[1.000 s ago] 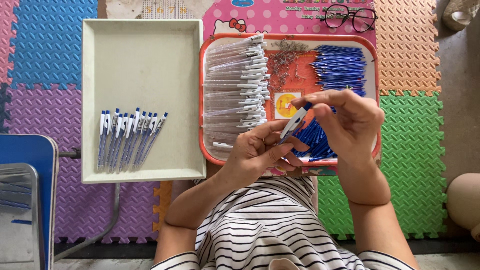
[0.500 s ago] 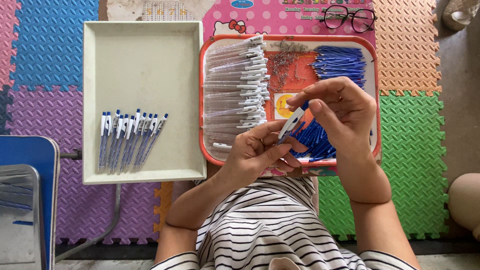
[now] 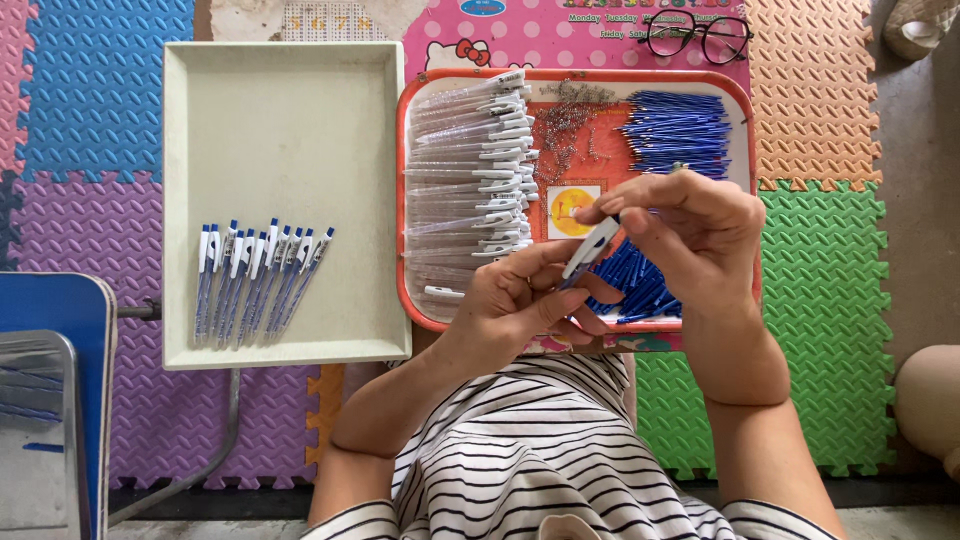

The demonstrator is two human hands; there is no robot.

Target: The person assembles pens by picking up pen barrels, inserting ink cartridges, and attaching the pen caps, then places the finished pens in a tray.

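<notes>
Head view, centre of frame: one white-and-blue plastic pen gripped at both ends. Left hand closed around lower barrel, right hand pinching top end with fingertips; pen tilted, held just above lower edge of red-rimmed plastic tray.

Done so far, judging by layout: ten or so finished white-and-blue pens lined up at left side of cream rectangular tray, rest of that tray bare. Left to do, apparently lots: big stack of clear pen barrels with white clips in left half of red tray, pile of blue refills upper right, more blue parts under hands, small metal springs top centre.

Versus earlier frames: right hand shifted slightly up and over pen top, pen angle about same; finished row unchanged, same count.

Surroundings: coloured foam puzzle mats, black-framed glasses at top, striped shirt at bottom.
</notes>
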